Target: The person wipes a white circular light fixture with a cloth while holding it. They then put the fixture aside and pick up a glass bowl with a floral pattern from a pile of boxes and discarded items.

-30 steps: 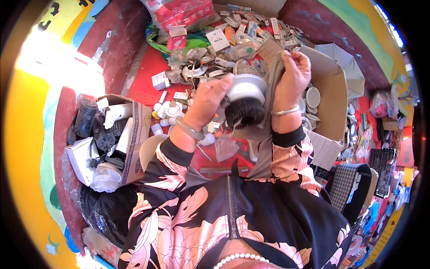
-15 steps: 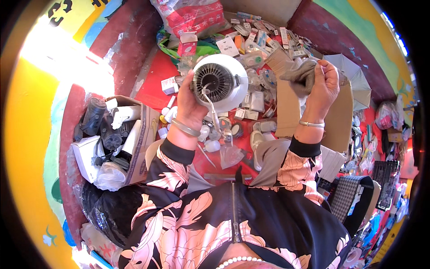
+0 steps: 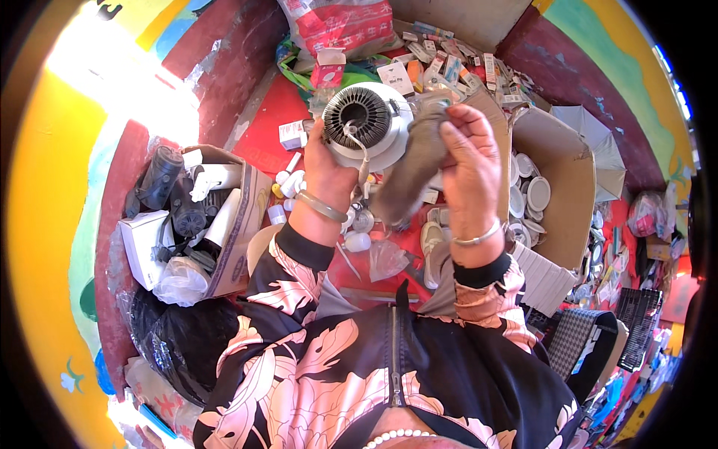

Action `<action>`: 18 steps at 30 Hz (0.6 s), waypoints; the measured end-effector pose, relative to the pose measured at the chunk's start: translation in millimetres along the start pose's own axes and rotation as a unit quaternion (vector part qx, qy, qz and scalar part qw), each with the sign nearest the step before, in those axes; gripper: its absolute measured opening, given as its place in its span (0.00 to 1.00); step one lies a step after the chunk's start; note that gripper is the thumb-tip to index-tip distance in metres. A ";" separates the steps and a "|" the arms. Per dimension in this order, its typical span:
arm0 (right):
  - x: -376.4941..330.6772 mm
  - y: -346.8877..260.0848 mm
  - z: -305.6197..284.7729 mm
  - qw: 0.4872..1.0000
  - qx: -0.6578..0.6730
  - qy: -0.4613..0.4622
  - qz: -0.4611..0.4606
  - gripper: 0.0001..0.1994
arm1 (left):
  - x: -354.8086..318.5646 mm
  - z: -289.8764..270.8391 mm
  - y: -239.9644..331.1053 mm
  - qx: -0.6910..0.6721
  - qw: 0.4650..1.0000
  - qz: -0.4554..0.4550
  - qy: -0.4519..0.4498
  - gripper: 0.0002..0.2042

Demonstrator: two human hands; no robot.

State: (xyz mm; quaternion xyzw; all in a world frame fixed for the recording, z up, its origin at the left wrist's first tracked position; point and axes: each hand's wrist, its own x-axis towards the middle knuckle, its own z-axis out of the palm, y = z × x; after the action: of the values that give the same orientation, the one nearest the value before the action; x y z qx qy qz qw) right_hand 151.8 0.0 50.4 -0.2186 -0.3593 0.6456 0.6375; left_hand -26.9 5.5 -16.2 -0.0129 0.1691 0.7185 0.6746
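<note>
My left hand grips a round downlight by its left side. A finned dark heat sink faces up, the white rim shows around it, and a pale cable hangs from its middle. Pinched between the fingers and thumb of my right hand is a grey-brown cloth, smeared by motion. The cloth hangs close to the rim's right edge; whether it touches the rim I cannot tell.
At left stands a carton of black and white fixtures. On the right, another carton holds several white discs. Small boxes and bulbs litter the red ground cover. A filled plastic bag sits at the back.
My right hand has moved left and slightly down with the cloth, from above the right carton to beside the downlight. My left hand still holds the downlight, now slightly tilted.
</note>
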 end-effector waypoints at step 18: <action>-52.4 76.8 16.8 0.689 -0.631 -0.172 -0.313 0.31 | -1.9 -8.3 5.5 -0.028 0.996 0.050 -0.069 0.20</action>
State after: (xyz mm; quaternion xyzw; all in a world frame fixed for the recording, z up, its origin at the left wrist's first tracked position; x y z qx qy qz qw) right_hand 93.1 -48.9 -5.0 -0.3287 -0.8329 0.0558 0.4416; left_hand -33.9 1.3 -22.3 0.0261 0.1024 0.7547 0.6476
